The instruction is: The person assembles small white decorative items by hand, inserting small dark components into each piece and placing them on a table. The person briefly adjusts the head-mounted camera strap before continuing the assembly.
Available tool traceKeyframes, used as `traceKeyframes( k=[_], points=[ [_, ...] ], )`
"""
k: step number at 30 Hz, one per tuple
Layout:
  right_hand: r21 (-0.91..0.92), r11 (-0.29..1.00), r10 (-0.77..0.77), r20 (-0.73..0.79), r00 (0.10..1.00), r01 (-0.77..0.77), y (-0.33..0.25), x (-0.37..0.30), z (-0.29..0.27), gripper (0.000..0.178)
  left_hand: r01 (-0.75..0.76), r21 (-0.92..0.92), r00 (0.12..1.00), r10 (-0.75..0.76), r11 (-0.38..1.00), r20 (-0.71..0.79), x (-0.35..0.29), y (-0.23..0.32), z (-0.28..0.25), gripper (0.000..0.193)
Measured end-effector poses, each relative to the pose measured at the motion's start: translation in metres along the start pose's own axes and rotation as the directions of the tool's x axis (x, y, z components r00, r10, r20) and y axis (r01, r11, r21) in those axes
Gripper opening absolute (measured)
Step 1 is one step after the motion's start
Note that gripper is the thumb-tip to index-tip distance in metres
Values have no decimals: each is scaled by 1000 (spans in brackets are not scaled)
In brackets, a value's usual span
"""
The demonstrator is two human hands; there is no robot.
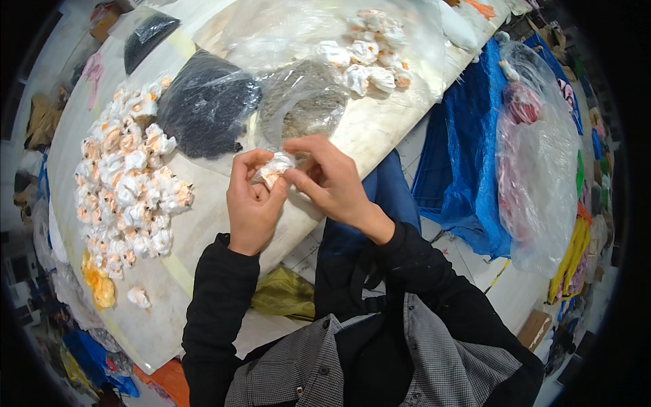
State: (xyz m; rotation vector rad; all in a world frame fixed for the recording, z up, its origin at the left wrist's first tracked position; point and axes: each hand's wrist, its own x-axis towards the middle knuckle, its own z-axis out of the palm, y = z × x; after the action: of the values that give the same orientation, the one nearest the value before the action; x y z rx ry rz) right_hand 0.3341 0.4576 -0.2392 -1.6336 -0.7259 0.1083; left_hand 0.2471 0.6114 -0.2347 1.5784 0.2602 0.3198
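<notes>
In front of me, above the table's near edge, my left hand (251, 207) and my right hand (339, 186) come together around a small white and peach artificial flower head (277, 165). Fingertips of both hands pinch it from either side, and part of it is hidden behind them. Just beyond the hands lie a plastic bag of fine black material (207, 102) and a plastic bag of grey-brown material (305, 98). A large heap of similar white and peach flower heads (129, 183) spreads to the left.
More white flower heads (369, 57) lie on plastic sheeting at the far side of the table (380, 129). Near the left heap are a yellow-orange piece (98, 281) and a single flower head (139, 297). Right of the table stand blue tarpaulin (468, 156) and a clear plastic bag (539, 183).
</notes>
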Motion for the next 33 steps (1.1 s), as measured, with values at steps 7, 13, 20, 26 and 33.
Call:
traceKeyframes(
  k=[7,13,20,26,33],
  points=[
    [29,999,-37,43,998,36,2,-3,-4,28,21,19,1000,-21,1000,-1,-4,-7,4,36],
    [-12,982,-191,-35,981,190,6,-5,2,23,-37,-18,999,37,999,2,-4,-11,5,30],
    [-35,991,-132,-52,990,130,7,-4,5,20,-124,-72,991,127,990,40,0,-11,-2,30],
    [-31,995,-93,-63,994,92,5,-4,1,17,-57,-56,996,61,997,70,0,-8,-1,24],
    [3,993,-117,-74,990,117,3,-1,9,16,-78,-76,996,75,994,-49,-5,-1,-2,19]
  ],
)
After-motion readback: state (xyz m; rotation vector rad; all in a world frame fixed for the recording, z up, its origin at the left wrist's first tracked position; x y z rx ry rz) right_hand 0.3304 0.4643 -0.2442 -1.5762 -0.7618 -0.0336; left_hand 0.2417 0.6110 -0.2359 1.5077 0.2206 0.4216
